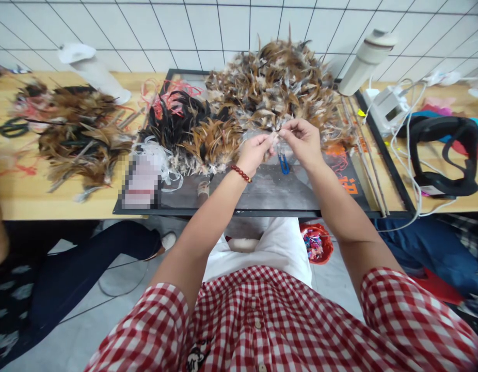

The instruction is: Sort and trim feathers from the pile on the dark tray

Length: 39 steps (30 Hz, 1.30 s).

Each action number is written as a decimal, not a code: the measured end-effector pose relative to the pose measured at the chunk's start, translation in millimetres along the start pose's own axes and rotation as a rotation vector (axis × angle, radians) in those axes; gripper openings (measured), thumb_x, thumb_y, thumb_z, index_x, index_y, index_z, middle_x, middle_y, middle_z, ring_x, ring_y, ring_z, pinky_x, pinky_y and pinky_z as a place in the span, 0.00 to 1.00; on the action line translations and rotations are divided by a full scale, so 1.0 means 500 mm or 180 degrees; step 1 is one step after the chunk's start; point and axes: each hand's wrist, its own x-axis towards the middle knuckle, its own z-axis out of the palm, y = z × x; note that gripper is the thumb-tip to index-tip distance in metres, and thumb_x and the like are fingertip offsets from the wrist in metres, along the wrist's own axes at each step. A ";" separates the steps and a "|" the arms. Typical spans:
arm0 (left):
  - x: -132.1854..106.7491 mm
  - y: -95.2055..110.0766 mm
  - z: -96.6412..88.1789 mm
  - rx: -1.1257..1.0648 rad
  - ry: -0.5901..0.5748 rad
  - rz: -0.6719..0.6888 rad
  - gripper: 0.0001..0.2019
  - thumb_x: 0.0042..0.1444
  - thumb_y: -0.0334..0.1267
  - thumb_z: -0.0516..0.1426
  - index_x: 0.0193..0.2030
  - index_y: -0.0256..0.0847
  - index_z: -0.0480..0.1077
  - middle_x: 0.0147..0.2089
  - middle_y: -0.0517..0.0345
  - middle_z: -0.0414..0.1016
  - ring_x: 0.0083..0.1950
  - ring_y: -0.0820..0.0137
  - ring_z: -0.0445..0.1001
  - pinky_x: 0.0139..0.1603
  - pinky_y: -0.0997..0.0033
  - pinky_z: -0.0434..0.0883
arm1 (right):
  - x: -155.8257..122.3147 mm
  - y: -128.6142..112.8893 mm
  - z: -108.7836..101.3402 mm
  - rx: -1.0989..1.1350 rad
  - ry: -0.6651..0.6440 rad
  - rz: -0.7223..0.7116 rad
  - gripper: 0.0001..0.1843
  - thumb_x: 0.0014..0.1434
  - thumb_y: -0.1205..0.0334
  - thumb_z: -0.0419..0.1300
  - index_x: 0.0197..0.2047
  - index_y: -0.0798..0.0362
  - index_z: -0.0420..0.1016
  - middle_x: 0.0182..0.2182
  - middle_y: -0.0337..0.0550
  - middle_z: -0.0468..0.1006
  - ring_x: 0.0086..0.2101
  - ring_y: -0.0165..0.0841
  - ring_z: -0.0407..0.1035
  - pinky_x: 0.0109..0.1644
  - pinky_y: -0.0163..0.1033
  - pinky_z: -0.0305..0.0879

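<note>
Below the tray [277, 192], a basket [329, 249] holds colourful scraps [314, 245]; on it, brown, fluffy feathers [273, 85]; above it, left hand [256, 152] and right hand [304, 142] pinch a tiny thing [276, 133], blurred.

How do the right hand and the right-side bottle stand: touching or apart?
Apart: the head view shows brown feathers between the right hand and the bottle.

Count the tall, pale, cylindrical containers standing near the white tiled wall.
2: one at the left, behind the smaller brown feather heap; one right of the large brown feather pile. Others could be hidden behind the feathers.
</note>
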 end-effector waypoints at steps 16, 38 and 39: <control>-0.010 0.001 0.004 -0.0189 -0.0654 -0.0287 0.17 0.65 0.38 0.64 0.26 0.37 0.70 0.22 0.63 0.70 0.24 0.78 0.71 0.32 0.79 0.70 | -0.006 -0.027 0.007 0.0774 -0.0578 0.0414 0.35 0.45 0.23 0.71 0.26 0.48 0.70 0.22 0.36 0.72 0.27 0.33 0.70 0.36 0.42 0.71; 0.016 0.006 -0.018 -0.0865 0.0579 -0.0363 0.13 0.69 0.31 0.57 0.30 0.39 0.68 0.20 0.70 0.60 0.20 0.81 0.64 0.26 0.79 0.66 | 0.022 0.076 -0.041 -0.2420 -0.0041 0.0149 0.21 0.66 0.64 0.53 0.52 0.50 0.85 0.58 0.56 0.82 0.63 0.57 0.67 0.66 0.71 0.57; 0.016 0.007 -0.018 -0.0889 0.0611 -0.0370 0.13 0.69 0.31 0.57 0.30 0.39 0.68 0.20 0.70 0.60 0.20 0.80 0.64 0.25 0.79 0.65 | 0.025 0.076 -0.045 -0.2283 0.0095 0.0134 0.21 0.66 0.63 0.53 0.53 0.50 0.85 0.59 0.55 0.82 0.62 0.55 0.68 0.67 0.70 0.59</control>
